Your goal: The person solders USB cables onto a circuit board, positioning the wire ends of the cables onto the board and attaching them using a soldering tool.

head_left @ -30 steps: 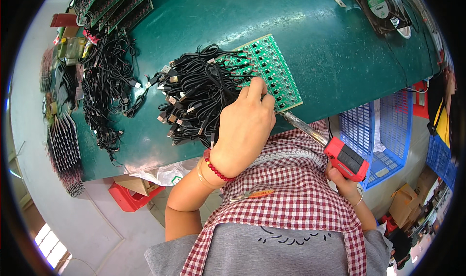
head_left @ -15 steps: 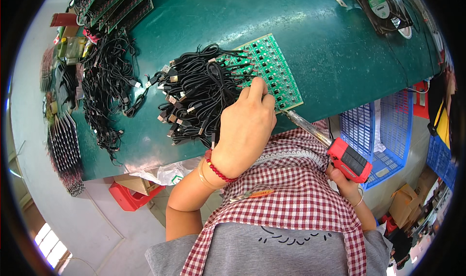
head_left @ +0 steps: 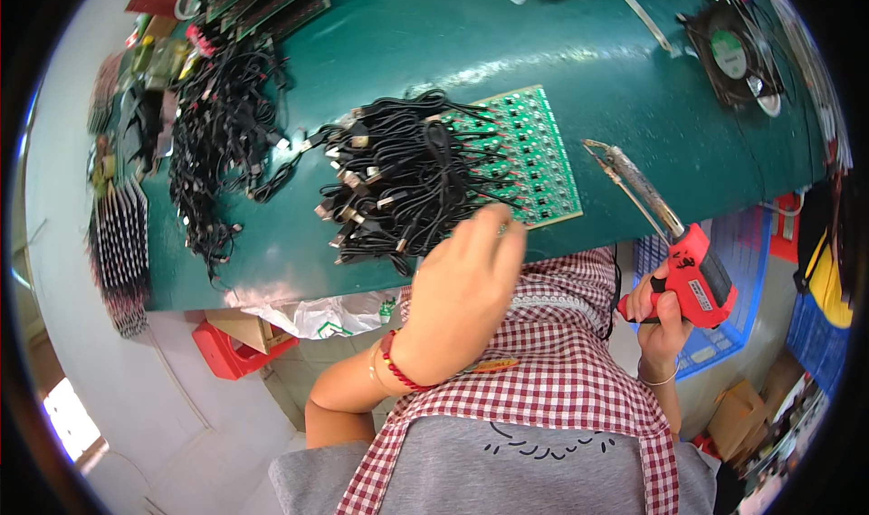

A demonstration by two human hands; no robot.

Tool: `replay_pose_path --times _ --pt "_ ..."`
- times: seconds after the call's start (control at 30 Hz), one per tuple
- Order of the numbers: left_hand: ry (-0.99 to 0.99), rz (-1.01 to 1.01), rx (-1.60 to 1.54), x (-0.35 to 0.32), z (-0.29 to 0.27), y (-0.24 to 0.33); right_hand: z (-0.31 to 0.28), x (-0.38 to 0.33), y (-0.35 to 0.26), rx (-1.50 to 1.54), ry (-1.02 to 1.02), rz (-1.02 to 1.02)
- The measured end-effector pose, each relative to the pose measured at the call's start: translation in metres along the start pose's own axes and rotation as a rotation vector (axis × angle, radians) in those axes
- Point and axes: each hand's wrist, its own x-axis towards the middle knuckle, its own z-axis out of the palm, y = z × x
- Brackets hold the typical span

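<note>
A green circuit board panel lies on the table with many small parts on it. Black USB cables are heaped at its left, their thin wire ends reaching onto the board. My left hand is at the near edge of the board and cable heap, fingers curled together; what they pinch, if anything, is hidden. My right hand grips a red and black soldering gun. Its metal barrel and thin feed tube point up and left, the tip raised apart from the board's right side.
More black cables lie in a pile at the left, below stacked circuit boards. A black fan stands at the far right. Below the table edge are a blue crate and a red bin.
The soldering gun has lifted off the board's near edge and swung right, its tip now pointing up. My left hand has drawn back toward me. The whole view has shifted slightly.
</note>
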Motion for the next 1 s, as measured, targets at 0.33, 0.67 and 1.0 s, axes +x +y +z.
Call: replay_pose_path --times 0.33,0.67,1.0 --pt "-0.249 0.215 0.474 -0.005 -0.001 -0.045 -0.002 0.009 0.002 0.052 -0.058 -0.021" --pt "0.311 -0.177 0.482 0.006 -0.077 -0.151 -0.008 0.031 -0.012 0.157 -0.068 -0.046" --pt "0.503 -0.364 -0.273 -0.015 -0.081 -0.200 0.000 0.050 -0.026 0.238 0.027 -0.044"
